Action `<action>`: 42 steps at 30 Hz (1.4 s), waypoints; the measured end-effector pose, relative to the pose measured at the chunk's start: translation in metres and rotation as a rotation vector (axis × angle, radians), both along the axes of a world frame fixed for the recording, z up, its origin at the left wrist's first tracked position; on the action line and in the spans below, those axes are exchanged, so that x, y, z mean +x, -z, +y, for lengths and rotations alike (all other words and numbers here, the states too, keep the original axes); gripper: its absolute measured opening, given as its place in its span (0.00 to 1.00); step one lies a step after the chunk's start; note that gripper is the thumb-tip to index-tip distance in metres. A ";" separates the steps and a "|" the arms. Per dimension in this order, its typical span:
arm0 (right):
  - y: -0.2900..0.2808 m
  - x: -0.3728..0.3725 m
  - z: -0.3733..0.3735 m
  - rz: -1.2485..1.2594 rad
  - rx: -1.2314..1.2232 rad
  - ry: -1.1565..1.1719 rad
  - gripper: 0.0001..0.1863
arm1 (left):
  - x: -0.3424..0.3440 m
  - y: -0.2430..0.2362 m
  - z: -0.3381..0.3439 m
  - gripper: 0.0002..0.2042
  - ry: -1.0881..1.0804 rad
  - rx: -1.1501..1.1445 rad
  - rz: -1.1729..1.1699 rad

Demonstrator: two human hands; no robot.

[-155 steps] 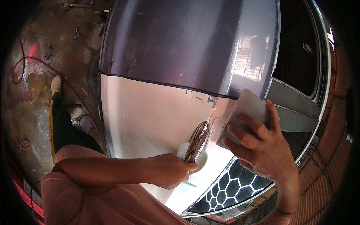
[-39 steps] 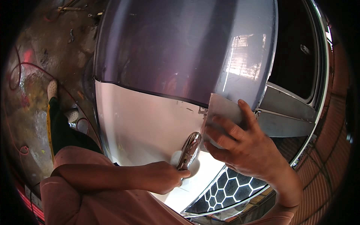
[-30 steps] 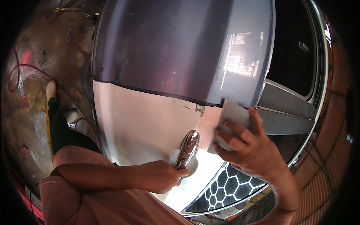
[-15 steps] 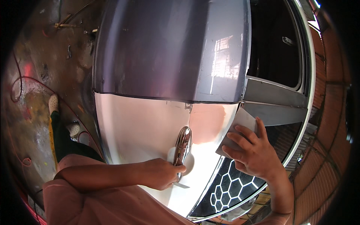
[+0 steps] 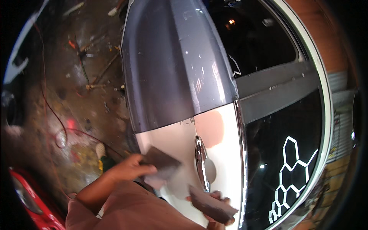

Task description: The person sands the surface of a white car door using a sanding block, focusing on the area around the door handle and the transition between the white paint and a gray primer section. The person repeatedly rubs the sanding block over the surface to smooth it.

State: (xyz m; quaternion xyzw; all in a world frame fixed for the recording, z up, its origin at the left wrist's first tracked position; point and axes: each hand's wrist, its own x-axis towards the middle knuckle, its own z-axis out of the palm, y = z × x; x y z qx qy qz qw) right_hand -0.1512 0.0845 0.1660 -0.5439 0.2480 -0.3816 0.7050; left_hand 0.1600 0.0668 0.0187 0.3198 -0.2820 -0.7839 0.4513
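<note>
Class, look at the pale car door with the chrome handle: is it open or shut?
It looks shut: the pale door lines up with the dark panel, only a thin seam between them.

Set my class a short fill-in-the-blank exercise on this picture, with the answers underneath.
1. The left hand holds a dark flat piece, the right hand another flat piece; nearer the chrome handle is the ____ hand.
2. The handle is on the ____ (paler/darker) car panel.
3. The pinkish patch lies toward that panel's ____ (left/right) side.
4. White outlines on the dark glass form ____ (six-sided shapes).

Answers: right; paler; right; hexagons.
</note>
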 end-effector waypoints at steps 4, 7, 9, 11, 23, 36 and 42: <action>0.057 0.016 0.032 -0.293 0.433 0.084 0.59 | 0.034 -0.001 0.011 0.24 -0.543 0.077 0.127; 0.057 0.042 0.024 -0.427 0.677 0.375 0.59 | 0.045 -0.033 0.014 0.25 -0.626 0.050 0.006; 0.031 0.065 0.012 -0.519 0.606 0.287 0.58 | 0.052 -0.048 0.018 0.24 -0.619 0.036 -0.044; 0.032 0.082 0.012 -0.486 0.429 0.383 0.41 | 0.058 -0.062 0.023 0.20 -0.598 0.035 0.016; 0.054 0.324 0.010 0.738 -0.978 0.118 0.36 | 0.205 -0.071 0.025 0.19 -0.584 0.130 -0.008; 0.170 0.325 -0.008 0.547 0.176 0.564 0.25 | 0.300 -0.094 -0.044 0.24 -0.465 -0.195 -0.094; 0.059 0.313 -0.088 -0.196 0.331 0.672 0.26 | 0.275 -0.050 -0.063 0.22 -0.070 0.154 -0.015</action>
